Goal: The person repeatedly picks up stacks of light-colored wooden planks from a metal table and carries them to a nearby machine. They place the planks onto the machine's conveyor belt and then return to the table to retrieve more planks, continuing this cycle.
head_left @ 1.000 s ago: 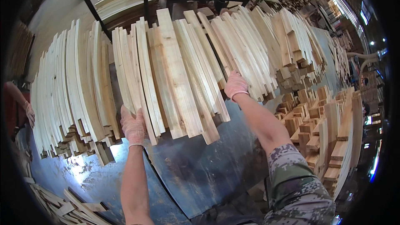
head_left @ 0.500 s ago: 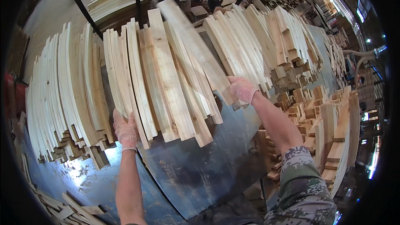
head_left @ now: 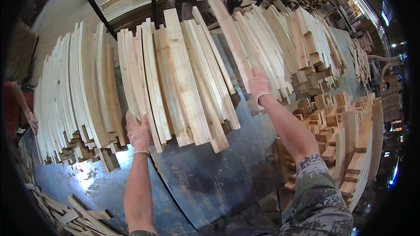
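The right hand (head_left: 259,86) is carrying a pale wooden slat (head_left: 229,28) by its lower end. Half a second ago that slat was slanting over the right part of the middle row of boards (head_left: 181,78); now it is standing apart from them and lying along the left edge of the right-hand row of boards (head_left: 269,48). Its far half is blurring slightly, so it is probably moving. A strip of the blue bench (head_left: 214,175) is now showing between slat and middle row, which suggests that this piece is being parted from the middle boards. The right fingers are closing round the slat; the left hand (head_left: 139,133) is staying against the near ends of the middle row's leftmost boards, and I cannot tell whether its fingers are gripping or only steadying them.

The boards are looking like sawn softwood, cream to honey-brown, straight-edged and rectangular, with knots marking the widest one and the near ends sitting unevenly. Both hands are wearing pinkish knitted gloves. The bench's smooth, scuffed top is throwing back a bright glare near the left row of boards (head_left: 76,87), where a co-worker's hand (head_left: 33,122) is resting at the outer edge.
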`<state>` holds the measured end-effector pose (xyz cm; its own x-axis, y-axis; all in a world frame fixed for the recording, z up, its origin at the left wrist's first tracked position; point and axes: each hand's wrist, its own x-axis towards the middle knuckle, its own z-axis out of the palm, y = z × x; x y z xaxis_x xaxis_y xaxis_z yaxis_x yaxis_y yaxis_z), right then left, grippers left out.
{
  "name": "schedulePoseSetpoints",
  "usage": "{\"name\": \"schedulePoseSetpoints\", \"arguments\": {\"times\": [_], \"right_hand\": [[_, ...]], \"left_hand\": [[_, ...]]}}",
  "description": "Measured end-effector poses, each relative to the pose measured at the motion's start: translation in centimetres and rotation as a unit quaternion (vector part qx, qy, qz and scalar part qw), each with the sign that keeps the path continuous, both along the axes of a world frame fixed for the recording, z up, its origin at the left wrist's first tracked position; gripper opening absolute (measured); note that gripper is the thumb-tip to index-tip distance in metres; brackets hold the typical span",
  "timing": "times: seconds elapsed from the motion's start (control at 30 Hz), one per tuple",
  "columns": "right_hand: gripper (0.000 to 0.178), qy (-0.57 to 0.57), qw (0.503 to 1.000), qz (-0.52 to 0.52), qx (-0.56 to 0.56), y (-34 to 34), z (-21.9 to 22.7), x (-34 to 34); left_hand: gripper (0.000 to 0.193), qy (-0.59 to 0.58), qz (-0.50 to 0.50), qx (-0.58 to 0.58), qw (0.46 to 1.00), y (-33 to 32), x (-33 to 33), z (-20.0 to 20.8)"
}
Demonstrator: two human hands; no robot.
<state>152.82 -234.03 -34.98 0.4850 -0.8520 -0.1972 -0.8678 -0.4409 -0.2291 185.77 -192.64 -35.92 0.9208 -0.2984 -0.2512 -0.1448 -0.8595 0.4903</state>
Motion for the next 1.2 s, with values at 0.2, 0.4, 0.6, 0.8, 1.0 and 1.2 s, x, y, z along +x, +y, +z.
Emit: {"name": "schedulePoseSetpoints", "arguments": {"times": [0.2,0.4,0.6,0.8,1.0,1.2], "right_hand": [[0.057,-0.296,0.915,-0.123,0.246,6.3,0.7,5.2],[0.071,-0.152,0.966,-0.163,0.13,10.1,2.9,11.1],[0.071,-0.142,0.974,-0.149,0.089,11.7,2.8,8.6],[0.068,-0.167,0.967,-0.167,0.098,17.1,3.0,0.7],[0.059,-0.186,0.949,-0.215,0.136,26.8,3.3,-11.8],[0.067,-0.134,0.942,-0.275,0.139,37.7,3.4,-25.1]], "left_hand": [[0.091,0.008,-0.005,0.02,1.0,0.7,0.1,1.3],[0.082,0.032,-0.007,0.022,0.999,-0.9,0.2,4.0],[0.078,-0.012,-0.007,-0.043,0.999,1.3,-2.5,2.9],[0.065,0.012,-0.017,-0.131,0.991,7.9,-11.1,3.7],[0.06,0.029,-0.025,-0.103,0.994,17.6,-22.5,4.9],[0.057,0.106,0.071,-0.06,0.99,27.6,-35.1,7.3]]}}
